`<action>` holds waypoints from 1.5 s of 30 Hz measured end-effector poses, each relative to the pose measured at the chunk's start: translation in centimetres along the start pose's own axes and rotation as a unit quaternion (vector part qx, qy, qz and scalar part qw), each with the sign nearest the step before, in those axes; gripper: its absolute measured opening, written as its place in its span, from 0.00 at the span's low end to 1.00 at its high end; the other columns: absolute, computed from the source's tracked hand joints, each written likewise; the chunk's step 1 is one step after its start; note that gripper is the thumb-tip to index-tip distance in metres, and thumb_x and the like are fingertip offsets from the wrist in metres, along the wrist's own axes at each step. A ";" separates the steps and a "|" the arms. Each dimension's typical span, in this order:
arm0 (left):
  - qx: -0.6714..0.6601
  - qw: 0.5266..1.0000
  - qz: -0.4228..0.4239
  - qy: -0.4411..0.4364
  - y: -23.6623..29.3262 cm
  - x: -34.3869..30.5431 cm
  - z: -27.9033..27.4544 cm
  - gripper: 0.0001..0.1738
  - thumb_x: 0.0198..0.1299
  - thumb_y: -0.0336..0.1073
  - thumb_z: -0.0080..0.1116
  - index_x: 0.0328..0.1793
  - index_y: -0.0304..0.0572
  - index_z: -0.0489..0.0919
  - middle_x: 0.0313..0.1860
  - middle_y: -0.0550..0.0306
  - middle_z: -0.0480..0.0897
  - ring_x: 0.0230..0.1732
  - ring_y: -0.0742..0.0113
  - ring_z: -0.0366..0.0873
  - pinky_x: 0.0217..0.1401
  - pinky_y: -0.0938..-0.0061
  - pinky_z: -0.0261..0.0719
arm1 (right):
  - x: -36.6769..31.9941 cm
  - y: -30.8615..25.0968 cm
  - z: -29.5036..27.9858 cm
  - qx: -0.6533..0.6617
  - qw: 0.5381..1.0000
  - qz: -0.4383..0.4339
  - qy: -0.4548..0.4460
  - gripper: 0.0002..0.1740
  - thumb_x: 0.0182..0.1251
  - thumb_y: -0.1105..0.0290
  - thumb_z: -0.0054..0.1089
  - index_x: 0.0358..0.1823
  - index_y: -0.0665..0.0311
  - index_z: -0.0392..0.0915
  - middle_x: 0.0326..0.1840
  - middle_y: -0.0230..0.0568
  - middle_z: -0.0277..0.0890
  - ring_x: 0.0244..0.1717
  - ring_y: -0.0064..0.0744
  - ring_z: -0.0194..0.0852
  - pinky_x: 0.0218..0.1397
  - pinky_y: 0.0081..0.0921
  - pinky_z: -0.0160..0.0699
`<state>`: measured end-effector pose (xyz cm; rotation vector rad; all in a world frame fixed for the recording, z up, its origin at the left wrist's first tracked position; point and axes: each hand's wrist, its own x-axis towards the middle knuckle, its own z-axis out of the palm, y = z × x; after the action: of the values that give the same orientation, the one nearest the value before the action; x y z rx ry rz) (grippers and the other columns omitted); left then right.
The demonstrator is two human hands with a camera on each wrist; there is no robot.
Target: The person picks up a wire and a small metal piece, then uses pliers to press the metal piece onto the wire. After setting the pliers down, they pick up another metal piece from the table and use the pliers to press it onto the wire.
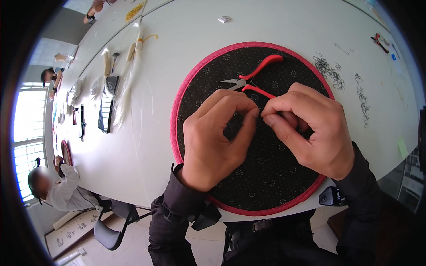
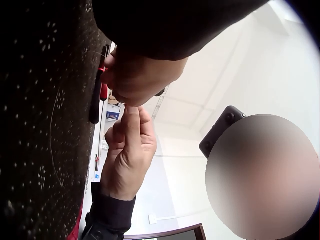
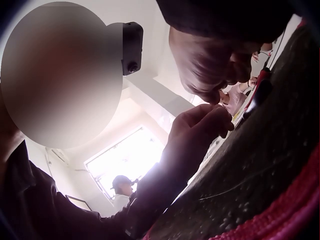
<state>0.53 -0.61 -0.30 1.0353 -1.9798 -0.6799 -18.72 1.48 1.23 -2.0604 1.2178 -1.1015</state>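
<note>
Over a round black mat with a red rim, my two hands meet fingertip to fingertip. The left hand pinches with thumb and forefinger; facing it, the right hand pinches the same way. What lies between the fingertips is tiny and mostly hidden; it looks like the end of a thin strand, but I cannot tell for sure. A fine pale strand curves across the mat in the left wrist view. Just beyond the fingers lie red-handled pliers with spread handles.
Small dark wire-like pieces lie in piles right of the mat. Farther right is another red-handled tool. Bundles of long pale fibre and a phone lie at left. Another person sits beyond.
</note>
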 end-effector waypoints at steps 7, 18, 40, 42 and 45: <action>-0.042 0.998 0.002 -0.044 1.0 -0.2 0.3 0.08 0.52 0.18 0.67 0.38 0.33 0.82 0.38 0.53 0.85 0.40 0.65 0.84 0.43 0.75 0.80 | 0.1 0.3 -0.7 0.097 0.986 0.133 -0.038 0.01 0.68 0.77 0.64 0.39 0.66 0.81 0.29 0.25 0.70 0.26 0.11 0.61 0.29 0.15 0.60; -0.102 0.994 -0.006 -0.042 1.2 0.0 -0.4 0.07 0.55 0.17 0.65 0.39 0.31 0.82 0.41 0.51 0.85 0.43 0.65 0.83 0.48 0.74 0.79 | 0.6 0.6 -1.2 0.188 0.945 0.259 -0.063 0.09 0.67 0.69 0.66 0.36 0.69 0.82 0.20 0.22 0.67 0.24 0.10 0.60 0.28 0.15 0.60; 0.008 1.000 0.012 -0.011 1.0 -0.2 0.2 0.08 0.51 0.19 0.68 0.38 0.33 0.82 0.38 0.51 0.85 0.39 0.61 0.85 0.43 0.73 0.81 | 0.2 0.0 -1.0 0.057 0.995 0.073 -0.026 0.03 0.63 0.79 0.65 0.37 0.65 0.81 0.26 0.27 0.68 0.23 0.14 0.60 0.27 0.17 0.58; 0.003 0.999 0.031 -0.028 1.0 -0.3 0.3 0.09 0.51 0.19 0.68 0.38 0.33 0.82 0.38 0.52 0.85 0.40 0.60 0.86 0.43 0.73 0.81 | 0.2 0.2 -1.1 0.086 0.990 0.109 -0.034 0.01 0.66 0.77 0.64 0.37 0.66 0.81 0.26 0.26 0.68 0.24 0.13 0.60 0.28 0.16 0.58; -0.012 0.999 0.030 -0.044 1.3 -0.4 0.4 0.09 0.51 0.18 0.68 0.38 0.34 0.83 0.39 0.52 0.85 0.41 0.61 0.85 0.44 0.72 0.82 | 0.3 0.5 -1.3 0.135 0.975 0.171 -0.049 0.03 0.69 0.74 0.64 0.38 0.67 0.80 0.26 0.24 0.69 0.25 0.10 0.60 0.29 0.14 0.59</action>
<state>-0.19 0.42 0.29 0.9419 -2.0639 -0.7254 -19.94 0.97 1.68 -1.6091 1.2409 -0.9325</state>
